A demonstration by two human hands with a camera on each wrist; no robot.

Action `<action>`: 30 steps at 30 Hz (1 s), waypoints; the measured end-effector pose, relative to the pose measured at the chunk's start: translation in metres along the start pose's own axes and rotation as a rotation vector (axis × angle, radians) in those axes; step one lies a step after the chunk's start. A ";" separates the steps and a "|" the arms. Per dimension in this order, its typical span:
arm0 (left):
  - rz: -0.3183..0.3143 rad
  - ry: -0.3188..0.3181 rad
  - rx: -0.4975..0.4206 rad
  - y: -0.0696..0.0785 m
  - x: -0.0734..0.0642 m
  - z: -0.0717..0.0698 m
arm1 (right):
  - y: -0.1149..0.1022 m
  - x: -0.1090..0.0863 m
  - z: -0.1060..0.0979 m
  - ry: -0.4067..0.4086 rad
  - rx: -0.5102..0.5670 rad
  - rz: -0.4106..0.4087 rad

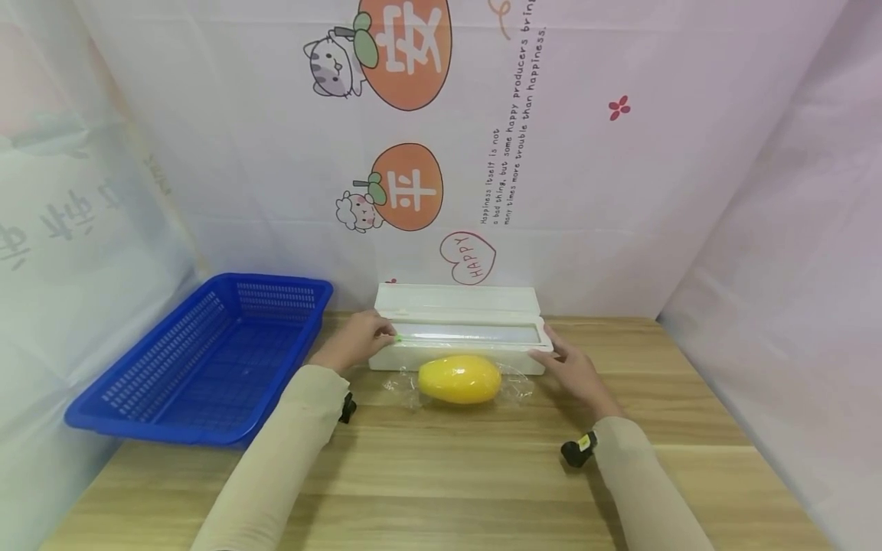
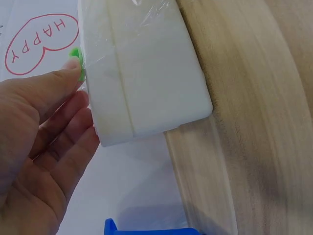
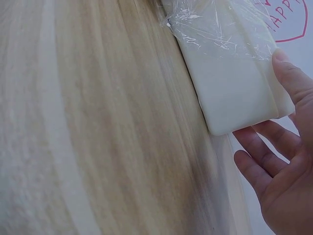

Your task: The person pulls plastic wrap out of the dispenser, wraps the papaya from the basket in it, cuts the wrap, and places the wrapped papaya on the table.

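A white cling film dispenser (image 1: pixel 451 356) stands at the back of the table with its lid (image 1: pixel 458 298) raised. My left hand (image 1: pixel 358 339) is at its left end, thumb and fingers pinching the small green slide cutter (image 2: pixel 78 63). At the other end my right hand (image 1: pixel 575 371) grips the box's corner, thumb on the front edge and fingers around the end (image 3: pixel 281 142). A yellow oval thing (image 1: pixel 460 379), like a fruit, lies against the box front. Clear film (image 1: pixel 515 386) covers it and spreads out on both sides; some clings to the box.
A blue plastic basket (image 1: pixel 241 436) with slotted sides stands on the left of the wooden table (image 1: pixel 455 490). White printed cloth (image 1: pixel 565 199) hangs behind and along both sides.
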State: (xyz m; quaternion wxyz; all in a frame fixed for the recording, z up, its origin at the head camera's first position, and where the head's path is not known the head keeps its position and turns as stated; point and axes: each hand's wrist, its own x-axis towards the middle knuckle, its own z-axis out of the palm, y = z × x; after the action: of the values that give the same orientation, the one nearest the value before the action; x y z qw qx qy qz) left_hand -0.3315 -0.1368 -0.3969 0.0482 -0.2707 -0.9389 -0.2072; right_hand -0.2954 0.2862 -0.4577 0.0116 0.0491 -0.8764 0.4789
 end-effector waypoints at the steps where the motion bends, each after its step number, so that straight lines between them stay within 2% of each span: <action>1: 0.001 0.004 0.003 0.000 0.000 0.000 | 0.000 0.000 0.000 -0.004 -0.002 -0.002; 6: 0.017 0.022 0.019 -0.003 -0.001 0.001 | 0.000 0.001 0.001 -0.002 -0.001 0.001; 9: -0.023 0.031 0.059 -0.004 -0.002 0.001 | 0.000 0.001 0.001 -0.001 -0.001 -0.003; 13: -0.083 0.039 0.068 -0.007 -0.008 -0.001 | -0.002 0.000 0.002 -0.002 -0.001 -0.006; 18: -0.070 0.043 0.016 -0.009 -0.011 -0.001 | -0.002 -0.002 0.000 -0.005 -0.005 0.005; 30: -0.073 0.084 -0.016 -0.015 -0.013 0.002 | 0.002 0.002 0.000 -0.003 -0.014 0.008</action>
State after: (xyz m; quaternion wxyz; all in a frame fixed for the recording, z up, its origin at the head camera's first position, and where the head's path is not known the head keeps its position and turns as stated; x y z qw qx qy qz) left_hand -0.3282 -0.1540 -0.4064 0.0777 -0.2276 -0.9436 -0.2277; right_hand -0.2977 0.2867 -0.4594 0.0087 0.0464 -0.8800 0.4727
